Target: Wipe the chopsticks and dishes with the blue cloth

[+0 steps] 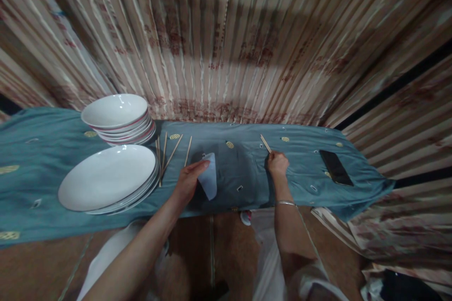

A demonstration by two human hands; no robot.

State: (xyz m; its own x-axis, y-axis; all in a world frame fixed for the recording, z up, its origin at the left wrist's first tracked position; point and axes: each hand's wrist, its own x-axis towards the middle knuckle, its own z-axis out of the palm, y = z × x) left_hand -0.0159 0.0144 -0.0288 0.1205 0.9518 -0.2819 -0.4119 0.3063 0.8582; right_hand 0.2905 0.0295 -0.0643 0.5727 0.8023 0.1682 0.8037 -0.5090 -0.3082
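My left hand (pixel 190 178) pinches a thin, pale bluish-white piece (pixel 209 181) between thumb and fingers over the middle of the table. I cannot tell whether that piece is paper or cloth. Farther right, my right hand (pixel 278 163) is closed around a pair of light wooden chopsticks (pixel 265 143), whose ends point up and left out of the fist. Several loose chopsticks (pixel 173 150) lie at odd angles just left of my left hand. One of them (pixel 188 150) is partly hidden behind that hand.
A stack of white bowls (pixel 118 115) with red rims stands at the back left, and a stack of white plates (pixel 109 178) in front of it. A black phone (pixel 336 168) lies on the right of the teal tablecloth (pixel 243 169). A pleated curtain (pixel 226 47) hangs behind.
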